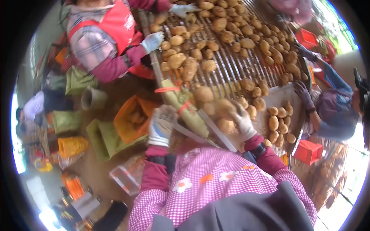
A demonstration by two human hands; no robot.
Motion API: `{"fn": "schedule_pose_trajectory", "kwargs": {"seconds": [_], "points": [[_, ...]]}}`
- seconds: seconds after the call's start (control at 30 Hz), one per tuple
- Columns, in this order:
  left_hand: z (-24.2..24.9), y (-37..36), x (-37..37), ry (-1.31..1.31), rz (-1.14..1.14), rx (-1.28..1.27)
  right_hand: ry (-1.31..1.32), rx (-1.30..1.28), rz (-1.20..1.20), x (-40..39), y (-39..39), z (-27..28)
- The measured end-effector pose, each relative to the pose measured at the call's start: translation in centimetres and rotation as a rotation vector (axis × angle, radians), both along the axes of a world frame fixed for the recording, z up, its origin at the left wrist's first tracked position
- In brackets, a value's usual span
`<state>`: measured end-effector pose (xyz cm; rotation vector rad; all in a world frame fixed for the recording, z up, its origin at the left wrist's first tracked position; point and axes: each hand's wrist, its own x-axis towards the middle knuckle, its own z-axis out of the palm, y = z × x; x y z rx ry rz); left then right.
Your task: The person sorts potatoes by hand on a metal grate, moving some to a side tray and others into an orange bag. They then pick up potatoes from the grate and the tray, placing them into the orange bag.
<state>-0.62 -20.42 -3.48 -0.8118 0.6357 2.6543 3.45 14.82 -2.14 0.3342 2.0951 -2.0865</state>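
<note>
My left hand [161, 124], in a white and grey work glove, is beside the near end of the sorting table. Its fingers are stretched out and nothing shows in it. A rolled green sack [185, 109] tied with red strips lies just right of that hand. My right hand [243, 122], gloved too, has its fingers on a potato [223, 107] that is smeared by motion. Close by that hand sit another potato [226, 126] and a larger one [203, 94]. Many more potatoes [189, 68] lie on the metal bars [227, 69] beyond.
At the left, a co-worker's gloved hand [152, 42] rests by the table edge; another co-worker's gloved hand [303, 94] is at the right. An orange crate [125, 123] with potatoes and a green container [101, 140] stand on the floor. Red baskets [308, 151] stand at the right.
</note>
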Motion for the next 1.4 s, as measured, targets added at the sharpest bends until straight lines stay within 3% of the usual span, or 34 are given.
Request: {"fn": "schedule_pose_trajectory", "kwargs": {"seconds": [0.1, 0.17, 0.2, 0.3, 0.33, 0.43, 0.63, 0.73, 0.77, 0.87, 0.93, 1.03, 1.1, 1.17, 1.2, 1.3, 1.33, 1.4], "points": [[-2.4, 7.1, 2.4, -0.022, -0.284, -0.012, 0.190, 0.081, 0.178, 0.7, -1.7, 1.8], [1.4, 10.1, 3.4, -0.138, -0.346, 0.130, 0.217, 0.110, 0.388, -0.1, -1.3, 3.0], [1.3, 10.6, 3.6, -0.136, -0.325, 0.161, 0.436, 0.223, 0.519, -1.5, -0.9, 2.4], [-0.1, 10.0, 3.9, -0.158, -0.272, 0.192, 0.361, 0.456, 0.284, -4.3, -3.5, 1.5], [-1.0, 8.7, 3.9, -0.188, -0.270, 0.165, 0.411, 0.650, 0.231, -5.8, -4.2, -1.4], [-0.2, 7.9, 3.5, -0.228, -0.228, 0.100, 0.312, 0.913, 0.200, -9.1, -6.6, -2.9], [-2.3, 6.0, 4.3, -0.210, -0.269, -0.070, 0.176, 0.820, 0.343, -10.3, -6.4, -3.4], [-1.7, 6.5, 4.5, -0.135, -0.417, 0.069, 0.194, 0.557, 0.165, -6.8, -5.6, -0.1], [-0.7, 7.3, 4.2, -0.084, -0.488, 0.123, 0.115, 0.572, 0.219, -5.5, -5.2, 2.4], [-0.3, 9.5, 4.2, -0.120, -0.584, 0.166, 0.331, 0.336, 0.461, -2.7, -2.5, 1.7], [-2.8, 9.3, 4.5, -0.008, -0.698, 0.142, 0.414, 0.462, 0.307, -2.0, 0.3, 1.0], [-3.9, 9.1, 5.2, 0.026, -0.642, 0.100, 0.524, 0.842, 0.041, -2.3, 5.1, -1.6], [-2.5, 9.1, 5.1, 0.090, -0.633, 0.071, 0.191, 0.989, -0.321, -2.1, 8.7, 0.0], [-0.7, 9.5, 4.6, 0.118, -0.588, 0.255, 0.185, 1.203, -0.416, -0.9, 12.1, -3.4], [-0.1, 9.5, 4.2, 0.150, -0.588, 0.397, 0.148, 1.122, -0.415, -0.3, 12.8, -4.8], [2.0, 10.6, 4.0, 0.134, -0.474, 0.281, 0.038, 0.931, -0.374, 0.1, 13.2, -6.8], [0.6, 9.9, 4.1, 0.155, -0.482, 0.410, -0.005, 0.902, -0.352, -0.1, 13.1, -6.4], [1.9, 10.3, 4.3, 0.088, -0.468, 0.371, -0.019, 0.749, -0.352, -0.6, 12.2, -4.6]]}}
